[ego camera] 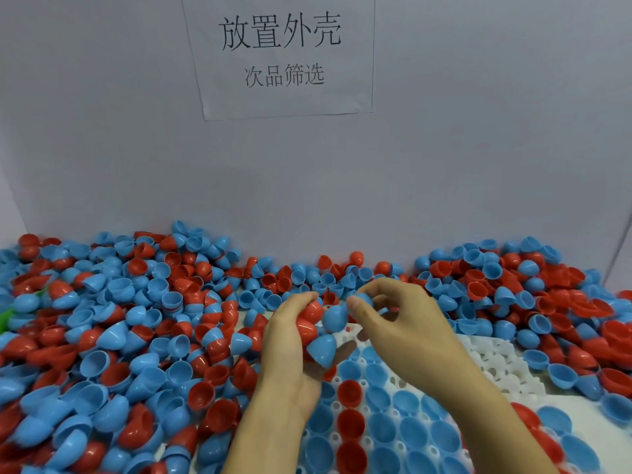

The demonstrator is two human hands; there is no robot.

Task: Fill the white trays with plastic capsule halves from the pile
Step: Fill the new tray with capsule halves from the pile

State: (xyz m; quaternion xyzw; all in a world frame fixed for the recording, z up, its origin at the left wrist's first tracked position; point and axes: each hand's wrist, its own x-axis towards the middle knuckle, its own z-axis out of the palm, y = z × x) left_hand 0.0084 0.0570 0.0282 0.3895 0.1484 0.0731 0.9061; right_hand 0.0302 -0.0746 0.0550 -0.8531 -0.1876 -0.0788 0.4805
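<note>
A big pile of red and blue capsule halves (143, 323) covers the table from left to right. A white tray (496, 357) lies at the lower middle, its near pockets filled with blue and red halves (383, 425). Above the tray, my left hand (290, 350) grips a bunch of red and blue halves (314, 333) against its palm. My right hand (403, 323) pinches a blue half (362, 299) between thumb and fingers, right beside the bunch.
A grey partition wall stands behind the pile, with a paper sign (280, 53) taped to it. More halves are heaped at the right (547, 302) around the tray's edge. Something green (7, 316) shows at the far left.
</note>
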